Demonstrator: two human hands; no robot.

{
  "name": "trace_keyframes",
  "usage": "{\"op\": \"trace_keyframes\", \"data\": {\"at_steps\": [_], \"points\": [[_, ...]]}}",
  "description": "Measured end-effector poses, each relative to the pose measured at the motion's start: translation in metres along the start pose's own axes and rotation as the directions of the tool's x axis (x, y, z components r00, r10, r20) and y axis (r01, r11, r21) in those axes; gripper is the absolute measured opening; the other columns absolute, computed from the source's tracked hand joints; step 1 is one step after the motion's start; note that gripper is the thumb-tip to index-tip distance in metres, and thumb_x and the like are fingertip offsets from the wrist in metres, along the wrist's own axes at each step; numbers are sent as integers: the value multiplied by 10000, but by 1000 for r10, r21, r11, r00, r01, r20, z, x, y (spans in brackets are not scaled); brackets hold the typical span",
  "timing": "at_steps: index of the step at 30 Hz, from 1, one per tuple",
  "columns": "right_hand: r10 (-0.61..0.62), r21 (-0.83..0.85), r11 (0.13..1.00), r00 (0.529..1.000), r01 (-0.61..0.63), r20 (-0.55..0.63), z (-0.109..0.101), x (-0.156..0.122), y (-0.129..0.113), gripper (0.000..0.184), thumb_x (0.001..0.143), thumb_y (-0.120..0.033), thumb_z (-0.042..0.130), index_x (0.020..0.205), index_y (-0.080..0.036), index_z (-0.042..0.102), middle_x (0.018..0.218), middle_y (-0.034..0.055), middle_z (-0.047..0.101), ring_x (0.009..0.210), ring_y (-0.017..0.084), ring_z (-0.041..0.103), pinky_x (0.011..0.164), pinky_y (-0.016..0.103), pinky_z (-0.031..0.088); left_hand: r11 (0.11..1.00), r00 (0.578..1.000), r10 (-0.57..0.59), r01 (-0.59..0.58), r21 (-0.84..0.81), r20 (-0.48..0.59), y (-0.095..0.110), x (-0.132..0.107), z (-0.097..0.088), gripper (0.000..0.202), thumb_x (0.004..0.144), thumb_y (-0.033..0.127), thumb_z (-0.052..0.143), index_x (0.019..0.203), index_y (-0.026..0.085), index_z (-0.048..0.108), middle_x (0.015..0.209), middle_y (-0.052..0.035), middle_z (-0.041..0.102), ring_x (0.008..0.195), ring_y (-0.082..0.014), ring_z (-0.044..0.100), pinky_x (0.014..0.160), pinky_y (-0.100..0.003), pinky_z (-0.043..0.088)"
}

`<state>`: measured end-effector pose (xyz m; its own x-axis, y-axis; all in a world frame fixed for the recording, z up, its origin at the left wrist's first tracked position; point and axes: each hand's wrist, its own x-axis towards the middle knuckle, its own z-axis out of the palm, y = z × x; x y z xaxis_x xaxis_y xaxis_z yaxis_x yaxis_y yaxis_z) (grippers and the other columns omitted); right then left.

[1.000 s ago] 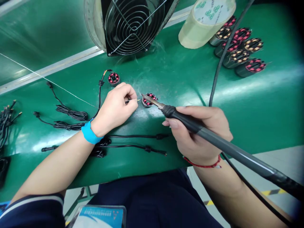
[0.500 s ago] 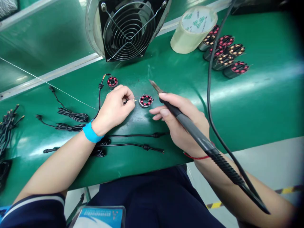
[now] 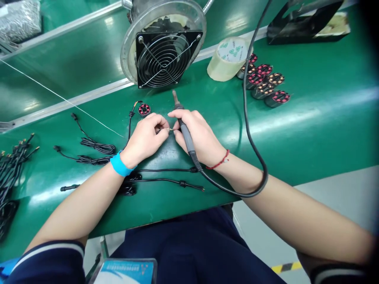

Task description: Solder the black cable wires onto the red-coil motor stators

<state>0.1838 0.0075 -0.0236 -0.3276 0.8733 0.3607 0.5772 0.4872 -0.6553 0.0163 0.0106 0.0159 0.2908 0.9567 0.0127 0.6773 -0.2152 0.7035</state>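
My left hand (image 3: 148, 136), with a blue wrist band, is closed in a pinch on the end of a black cable (image 3: 159, 130). A thin bare wire tip pokes out past its fingertips. Close beside it, my right hand (image 3: 201, 136) grips a soldering iron (image 3: 186, 136), whose tip points away toward the fan. The thumb and fingertips of that hand come close to the wire tip; whether they touch it I cannot tell. Just beyond my left hand stands a small motor stator (image 3: 144, 109) with red windings, wired to a cable. The other stator seen earlier is hidden.
A fan with a wire guard (image 3: 164, 63) stands at the back. Right of it are a tape roll (image 3: 226, 59) and several stators (image 3: 263, 85). Coiled black cables (image 3: 97, 146) lie left, more cables (image 3: 166, 180) in front. The iron's cord (image 3: 251, 134) loops over my right forearm.
My right hand has moved left to my left hand, and the soldering iron has swung to point away from me. The stator between my hands is now covered. The view has shifted slightly.
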Motion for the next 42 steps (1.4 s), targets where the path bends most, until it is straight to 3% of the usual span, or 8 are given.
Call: {"op": "trace_keyframes", "data": {"at_steps": [4, 8, 14, 18, 23, 35, 39, 42], "points": [[-16, -18, 1000, 996, 14, -85, 1, 0, 7, 425, 791, -133, 499, 1202, -236, 524, 906, 35, 688, 891, 259, 561, 870, 452, 491, 984, 994, -75, 87, -159, 78, -2, 2, -1, 71, 806, 182, 578, 768, 162, 635, 699, 21, 616, 618, -95, 513, 645, -257, 438], [-34, 11, 999, 993, 36, -109, -5, -3, 8, 430, 795, -143, 528, 1213, -240, 510, 875, 29, 677, 883, 253, 568, 862, 443, 493, 889, 963, -204, 258, -378, 178, -2, 5, -1, 59, 796, 163, 584, 766, 141, 630, 668, 12, 614, 543, -70, 516, 547, -223, 434], [-69, 18, 997, 991, 72, -111, -4, -8, 4, 413, 808, -145, 540, 1206, -248, 506, 865, 14, 702, 919, 250, 592, 839, 418, 469, 840, 944, -262, 325, -434, 201, 4, 5, -2, 51, 792, 121, 594, 755, 125, 629, 667, 10, 613, 533, -51, 514, 533, -193, 431], [-81, 12, 996, 985, 83, -149, 1, -7, 4, 349, 839, -163, 515, 1177, -249, 512, 936, 15, 720, 891, 232, 610, 861, 421, 459, 826, 956, -252, 293, -482, 150, 6, 4, -1, 67, 775, 90, 580, 735, 142, 569, 625, 39, 565, 504, -45, 491, 500, -185, 401], [-53, 67, 996, 990, 62, -132, 1, -7, 5, 417, 808, -155, 517, 1208, -261, 472, 1141, 34, 695, 952, 228, 637, 873, 425, 473, 863, 984, -150, 180, -473, 101, 4, 3, 1, 76, 780, 115, 588, 727, 153, 550, 628, 43, 549, 523, -56, 486, 517, -203, 398], [23, 169, 986, 998, -12, -62, -6, -6, 2, 422, 799, -170, 522, 1207, -259, 461, 1190, 54, 661, 1015, 222, 646, 959, 461, 470, 934, 999, -41, 29, -357, -26, -1, 1, 0, 91, 774, 111, 558, 825, 154, 619, 775, 11, 620, 698, -94, 542, 685, -234, 463], [39, 207, 978, 998, -27, -53, -6, -6, 2, 433, 794, -167, 527, 1211, -253, 454, 1035, 32, 683, 1028, 226, 644, 944, 453, 480, 942, 999, 10, -27, -335, -53, -1, -1, -1, 101, 795, 149, 586, 879, 153, 643, 790, 6, 631, 699, -97, 548, 665, -232, 460], [33, 230, 973, 998, -21, -51, -6, -6, 3, 453, 787, -161, 529, 1222, -248, 438, 900, 4, 678, 1023, 232, 644, 943, 461, 481, 969, 996, 72, -81, -232, -49, -1, -2, -1, 118, 802, 147, 598, 903, 161, 657, 785, 12, 624, 711, -99, 544, 667, -234, 447]]}}
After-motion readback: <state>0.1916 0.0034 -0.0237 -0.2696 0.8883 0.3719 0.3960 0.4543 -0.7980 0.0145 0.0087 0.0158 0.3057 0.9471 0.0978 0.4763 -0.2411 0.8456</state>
